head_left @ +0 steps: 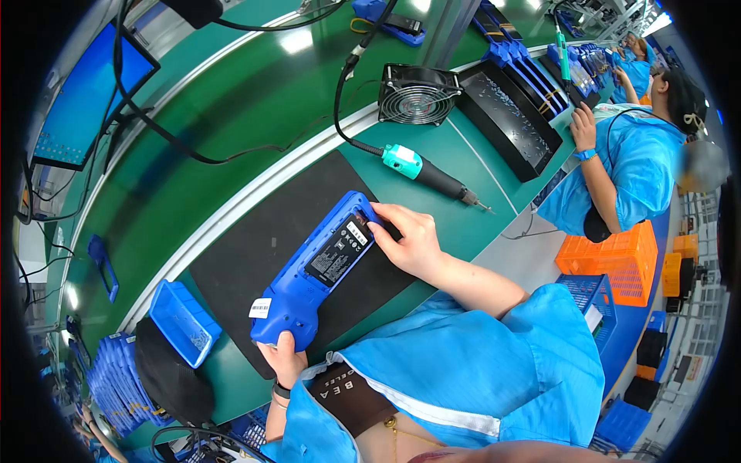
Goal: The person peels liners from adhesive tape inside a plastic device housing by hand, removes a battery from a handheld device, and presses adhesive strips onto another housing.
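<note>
a blue handheld device [297, 297] was held in both hands above a black mat [231, 285] on the green bench [482, 231]; whether it touched the mat could not be told. it lay at a slant, its back turned up, with a black labelled battery [340, 251] set in the back and a white barcode sticker [260, 308] at the lower end. the left hand [284, 361] grasped that lower end, its thumb on top. the right hand [413, 241] had its fingers closed on the upper end, the thumb beside the battery.

beyond the right hand, a teal and black electric screwdriver [440, 181] lay past the mat's edge, its bit pointing away from the device. a small fan [417, 103] stood behind it, and next to the fan was a black tray [494, 135] with small bits scattered inside. near the left hand sat a blue bin [166, 305] with small parts in it, beside a black cloth item [171, 374] and a stack of blue casings [120, 382]. to the right, a co-worker [617, 177] in a blue garment sat near an orange crate [614, 258].
</note>
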Demonstrator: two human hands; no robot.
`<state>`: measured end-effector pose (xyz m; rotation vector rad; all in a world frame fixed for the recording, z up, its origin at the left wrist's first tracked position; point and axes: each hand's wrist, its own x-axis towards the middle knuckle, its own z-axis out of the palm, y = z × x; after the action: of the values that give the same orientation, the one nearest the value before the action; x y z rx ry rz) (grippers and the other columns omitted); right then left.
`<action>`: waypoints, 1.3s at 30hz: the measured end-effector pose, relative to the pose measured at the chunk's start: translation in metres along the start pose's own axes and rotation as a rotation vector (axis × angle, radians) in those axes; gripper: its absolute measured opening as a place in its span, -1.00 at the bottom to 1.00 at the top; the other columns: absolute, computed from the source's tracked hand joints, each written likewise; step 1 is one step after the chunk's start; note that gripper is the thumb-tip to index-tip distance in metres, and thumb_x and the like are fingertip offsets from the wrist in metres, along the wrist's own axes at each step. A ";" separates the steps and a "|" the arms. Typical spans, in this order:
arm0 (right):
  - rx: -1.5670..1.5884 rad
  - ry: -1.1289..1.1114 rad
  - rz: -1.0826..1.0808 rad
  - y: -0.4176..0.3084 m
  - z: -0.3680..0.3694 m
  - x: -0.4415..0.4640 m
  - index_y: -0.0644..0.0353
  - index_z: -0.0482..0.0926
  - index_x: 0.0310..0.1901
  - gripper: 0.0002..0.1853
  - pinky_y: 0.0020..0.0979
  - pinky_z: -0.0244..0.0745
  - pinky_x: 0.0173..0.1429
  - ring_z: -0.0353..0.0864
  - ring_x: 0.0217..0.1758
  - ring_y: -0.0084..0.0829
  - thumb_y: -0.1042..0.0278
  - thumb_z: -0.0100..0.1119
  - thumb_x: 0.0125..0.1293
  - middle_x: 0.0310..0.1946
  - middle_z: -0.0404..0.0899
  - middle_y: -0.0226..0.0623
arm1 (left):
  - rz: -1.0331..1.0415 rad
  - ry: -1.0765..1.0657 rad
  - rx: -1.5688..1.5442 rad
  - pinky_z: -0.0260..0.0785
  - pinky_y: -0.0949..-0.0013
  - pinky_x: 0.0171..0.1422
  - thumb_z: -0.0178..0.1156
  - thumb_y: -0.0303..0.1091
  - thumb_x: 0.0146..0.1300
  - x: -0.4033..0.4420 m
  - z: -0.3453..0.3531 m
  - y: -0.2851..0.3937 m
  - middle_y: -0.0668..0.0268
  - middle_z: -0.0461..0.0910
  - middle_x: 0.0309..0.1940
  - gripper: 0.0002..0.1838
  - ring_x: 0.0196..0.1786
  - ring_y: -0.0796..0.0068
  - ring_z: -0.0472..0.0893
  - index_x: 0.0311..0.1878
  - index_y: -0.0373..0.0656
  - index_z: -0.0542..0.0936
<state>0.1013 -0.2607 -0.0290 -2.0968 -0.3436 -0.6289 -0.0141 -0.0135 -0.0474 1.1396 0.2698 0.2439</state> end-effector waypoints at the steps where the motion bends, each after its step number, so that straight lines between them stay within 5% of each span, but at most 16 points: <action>1: 0.003 -0.003 0.000 -0.002 -0.001 0.000 0.30 0.58 -0.19 -0.76 -0.38 0.59 -0.28 0.66 -0.39 -0.23 0.50 0.28 0.06 -0.35 0.64 -0.17 | -0.018 0.013 -0.017 0.38 0.14 0.21 0.32 -0.21 0.11 0.001 0.001 0.000 0.10 0.48 0.03 -0.35 0.06 0.22 0.52 0.18 -0.33 0.31; 5: 0.013 -0.051 0.086 -0.006 -0.003 -0.001 0.29 0.52 -0.22 -0.77 -0.41 0.58 -0.24 0.68 -0.35 -0.33 0.56 0.24 0.04 -0.35 0.63 -0.19 | -0.031 -0.030 -0.077 0.38 0.20 0.18 0.27 -0.29 0.15 0.003 -0.002 -0.001 0.15 0.46 0.03 -0.43 0.07 0.33 0.49 0.18 -0.27 0.29; 11: 0.629 -0.340 0.630 0.002 -0.007 -0.006 0.30 0.36 -0.15 -0.75 -0.45 0.56 -0.09 0.63 -0.17 -0.48 0.60 0.15 0.14 -0.21 0.61 -0.21 | -0.047 0.024 -0.057 0.34 0.23 0.20 0.17 -0.27 0.24 0.009 0.001 0.006 0.16 0.47 0.03 -0.51 0.05 0.32 0.51 0.15 -0.29 0.33; 15: 0.616 -0.420 0.637 0.004 -0.009 -0.005 0.28 0.35 -0.12 -0.72 -0.45 0.56 -0.09 0.62 -0.14 -0.49 0.56 0.20 0.17 -0.17 0.60 -0.21 | -0.094 -0.002 -0.080 0.32 0.23 0.25 0.09 -0.18 0.31 0.019 0.006 0.020 0.16 0.49 0.06 -0.52 0.11 0.31 0.50 0.15 -0.32 0.35; 18: 0.437 -0.255 0.440 0.000 -0.016 0.007 0.23 0.38 -0.05 -0.64 -0.41 0.56 -0.08 0.60 -0.08 -0.42 0.44 0.29 0.16 -0.04 0.53 -0.18 | -0.159 -0.027 -0.048 0.32 0.27 0.23 0.05 -0.16 0.34 0.029 0.001 0.032 0.17 0.51 0.04 -0.55 0.09 0.36 0.51 0.13 -0.31 0.40; 22: 0.056 -0.506 -0.235 -0.013 -0.022 0.025 0.12 0.53 -0.14 -0.61 -0.18 0.36 0.23 0.30 0.26 -0.13 0.53 0.35 -0.07 0.15 0.35 -0.19 | -0.238 -0.070 0.052 0.37 0.35 0.15 0.06 -0.18 0.34 0.042 -0.010 0.049 0.22 0.56 -0.03 -0.59 0.00 0.45 0.56 0.10 -0.30 0.44; 27: 0.129 -1.007 -0.429 -0.019 -0.009 0.044 0.00 0.50 0.11 -0.38 -0.19 0.31 0.27 0.30 0.29 -0.19 0.41 0.40 -0.10 0.34 0.20 -0.26 | -0.551 -0.190 0.100 0.43 0.46 -0.01 0.12 -0.18 0.30 0.092 -0.011 0.073 0.27 0.65 -0.23 -0.66 -0.19 0.54 0.62 -0.10 -0.31 0.56; 31: 0.060 -1.256 -0.454 -0.034 0.008 0.056 -0.02 0.47 0.15 -0.36 -0.26 0.40 0.18 0.41 0.09 -0.27 0.35 0.40 -0.08 0.36 0.16 -0.27 | -0.601 -0.257 0.210 0.49 0.42 -0.09 0.16 -0.13 0.28 0.124 0.008 0.083 0.30 0.61 -0.23 -0.61 -0.17 0.53 0.61 -0.02 -0.29 0.52; 39: -0.159 -0.966 -0.942 -0.024 0.020 0.040 0.32 0.43 0.08 -0.46 -0.41 0.57 -0.20 0.56 -0.32 -0.35 0.11 0.19 0.15 0.09 0.47 -0.07 | -0.321 -0.108 0.198 0.48 0.41 -0.05 0.19 -0.17 0.27 0.128 0.003 0.049 0.32 0.59 -0.17 -0.63 -0.12 0.56 0.59 0.01 -0.22 0.47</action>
<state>0.1293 -0.2299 0.0001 -2.1851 -1.9296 -0.0702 0.1048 0.0454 -0.0126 1.2808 0.3824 -0.1307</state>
